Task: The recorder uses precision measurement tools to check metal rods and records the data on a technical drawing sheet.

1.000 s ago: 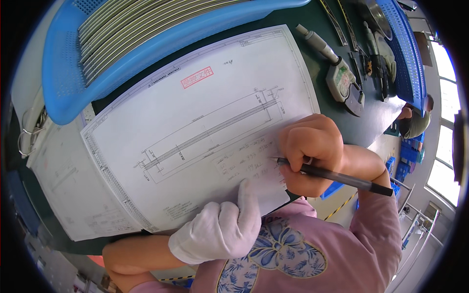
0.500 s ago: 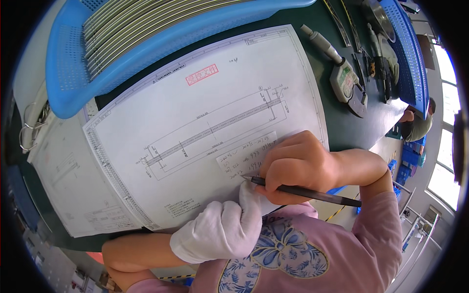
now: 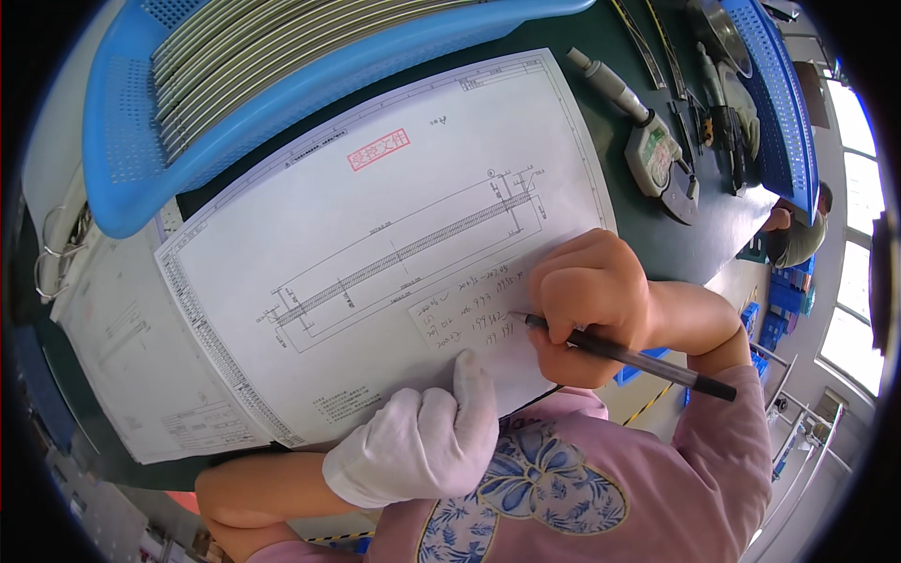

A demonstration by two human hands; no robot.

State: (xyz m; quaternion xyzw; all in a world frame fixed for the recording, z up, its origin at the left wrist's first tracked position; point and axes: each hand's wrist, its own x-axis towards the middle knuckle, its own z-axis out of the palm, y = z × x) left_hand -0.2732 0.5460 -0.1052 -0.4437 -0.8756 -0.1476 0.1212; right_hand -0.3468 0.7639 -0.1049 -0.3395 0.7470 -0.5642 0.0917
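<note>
My bare right hand (image 3: 593, 308) grips a dark pen (image 3: 648, 362), its tip at the handwriting on a small pale note area (image 3: 460, 317) of a technical drawing sheet (image 3: 282, 216). The sheet shows a long hatched rod and a red stamp. Across its near edge lies my left hand (image 3: 418, 441) in a white glove, its fingers curled and one digit pointing up at the handwriting. The curled fingertips are hidden, so I cannot tell whether they hold anything.
A blue perforated basket (image 3: 122, 178) of long metal rods (image 3: 244, 70) stands at the far left. A digital micrometer (image 3: 649, 155) lies right of the sheet, near a second blue basket (image 3: 784, 117). More drawings (image 3: 141, 347) lie at left; a person (image 3: 802, 239) is at far right.
My right hand and the pen have moved right and slightly up along the handwriting, uncovering more of it. My left hand stays nearly in place. The view has shifted slightly.
</note>
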